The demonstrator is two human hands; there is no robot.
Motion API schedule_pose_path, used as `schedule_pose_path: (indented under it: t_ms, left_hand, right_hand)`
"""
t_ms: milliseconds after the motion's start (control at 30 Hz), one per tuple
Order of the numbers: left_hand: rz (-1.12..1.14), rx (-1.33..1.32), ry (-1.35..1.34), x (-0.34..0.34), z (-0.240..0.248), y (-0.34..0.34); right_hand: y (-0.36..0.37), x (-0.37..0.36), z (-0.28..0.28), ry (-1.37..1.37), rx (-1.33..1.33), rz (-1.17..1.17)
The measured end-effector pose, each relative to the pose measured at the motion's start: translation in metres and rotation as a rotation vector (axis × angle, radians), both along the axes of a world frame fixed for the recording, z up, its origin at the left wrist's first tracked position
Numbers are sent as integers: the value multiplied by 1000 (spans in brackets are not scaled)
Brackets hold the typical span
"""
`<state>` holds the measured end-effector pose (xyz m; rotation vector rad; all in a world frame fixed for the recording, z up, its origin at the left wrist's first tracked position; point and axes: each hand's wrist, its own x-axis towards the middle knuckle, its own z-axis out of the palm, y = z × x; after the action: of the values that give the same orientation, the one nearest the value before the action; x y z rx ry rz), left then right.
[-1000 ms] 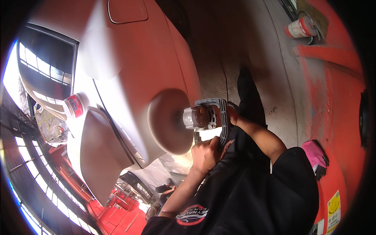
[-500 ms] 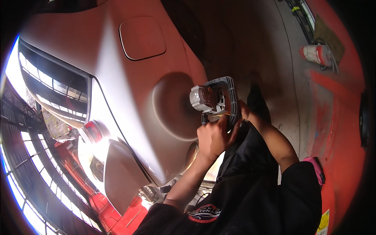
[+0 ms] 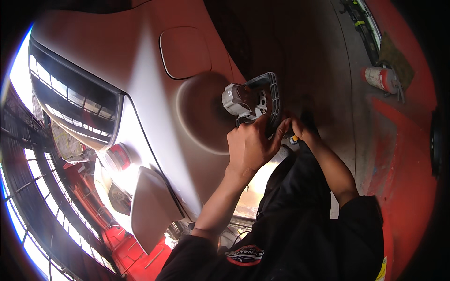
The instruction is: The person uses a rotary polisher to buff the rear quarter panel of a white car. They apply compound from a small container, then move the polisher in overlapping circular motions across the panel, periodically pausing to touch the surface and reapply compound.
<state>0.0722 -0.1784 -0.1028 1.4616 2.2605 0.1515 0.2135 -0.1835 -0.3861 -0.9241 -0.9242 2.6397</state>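
Note:
A grey tool with a rounded housing (image 3: 236,99) and a dark ribbed loop frame (image 3: 274,100) is held beside a pale car body panel (image 3: 154,107). My left hand (image 3: 251,143) is closed round the frame's lower part, thumb pointing up. At the right of the frame, my right hand (image 3: 302,130) has its fingers bent together near the left thumb. Just below those fingers shows a small yellow-orange thing (image 3: 294,139); what the right hand holds is hidden. A dark, light-rimmed round patch (image 3: 199,114) shows on the panel behind the tool.
The panel has a fuel flap (image 3: 186,52); a rear window (image 3: 75,91) and tail light (image 3: 118,157) lie left. An open pale flap (image 3: 152,210) juts out below. A red-and-white cylinder (image 3: 379,78) stands right, near a red surface (image 3: 403,196).
The tool and my left hand have moved up and slightly left. My right hand now sits a little apart from the frame. The car has shifted slightly right in view.

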Motion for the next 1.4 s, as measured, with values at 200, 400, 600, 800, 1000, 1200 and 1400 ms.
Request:
schedule_pose_path:
  t_ms: [200,400,600,800,1000,1200,1400]
  left_hand:
    - [65,1,1,-10,51,1]
    - [24,30,-3,-19,52,-16]
    - [-42,-102,-12,-1,5,-17]
    - [-63,-148,-99,12,-63,0]
    - [-39,-233,-33,9,-119,33]
    - [-51,-132,15,6,-149,80]
    - [7,-124,40,2,-143,77]
  right_hand:
    - [-24,-34,-2,-3,-22,-3]
    - [-7,-38,34,-146,297,172]
    - [-26,-10,-18,-171,214,151]
    - [-71,13,-120,-109,125,50]
    - [-60,2,-155,-80,-393,-90]
    - [-26,-8,-193,-60,-232,-52]
    - [2,-21,-158,-75,-279,-52]
